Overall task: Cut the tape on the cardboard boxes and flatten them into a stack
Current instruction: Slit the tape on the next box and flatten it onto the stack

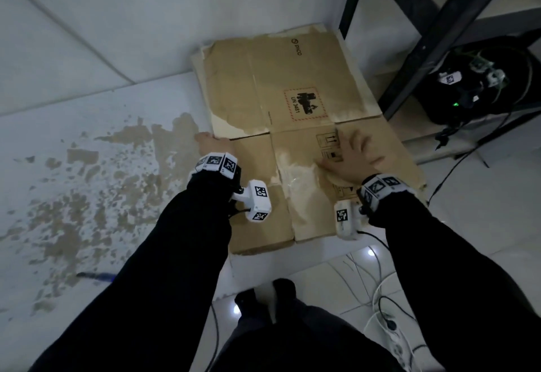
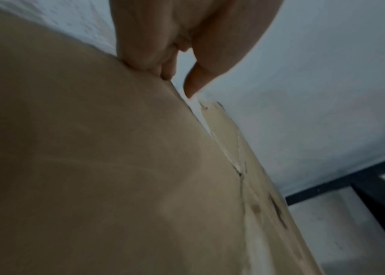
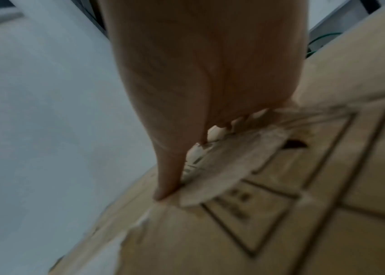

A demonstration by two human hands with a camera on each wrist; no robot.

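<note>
Beneath right hand [image 3: 210, 65], peeled paper [image 3: 229, 167] on cardboard [image 3: 351, 232], clearest from wrist

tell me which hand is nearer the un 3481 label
Right. The right hand lies flat on the cardboard just beside the UN 3481 label; the left hand is at the cardboard's left edge.

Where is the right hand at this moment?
Head view, right of centre: the right hand presses flat on the cardboard, over its printed symbols.
</note>
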